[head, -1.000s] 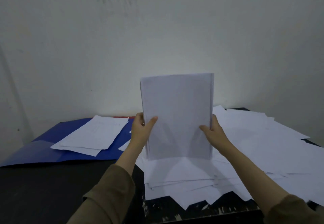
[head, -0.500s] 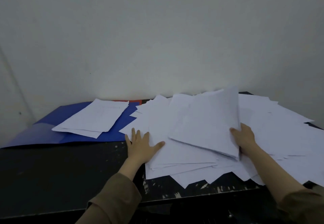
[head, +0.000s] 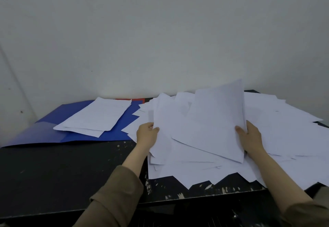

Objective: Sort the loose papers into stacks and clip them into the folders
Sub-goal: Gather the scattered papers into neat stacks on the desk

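Observation:
A wide heap of loose white papers [head: 277, 134] covers the right half of the black table. My right hand [head: 250, 137] grips the right edge of a neat paper stack [head: 215, 121], which tilts up off the heap. My left hand [head: 146, 134] pinches the left edge of several other sheets [head: 162, 130] and lifts them from the heap. An open blue folder [head: 58, 132] lies flat at the back left with a small sorted pile of papers [head: 96, 118] on it.
The black table [head: 62, 169] has a bare dark surface at front left, speckled with white paint marks. A red folder edge [head: 137, 100] peeks out behind the blue one. A plain grey wall [head: 160, 40] stands right behind the table.
The stack stood upright in both hands a second ago. It then came down onto the heap in my right hand, and my left hand went from flat on the papers to gripping several sheets.

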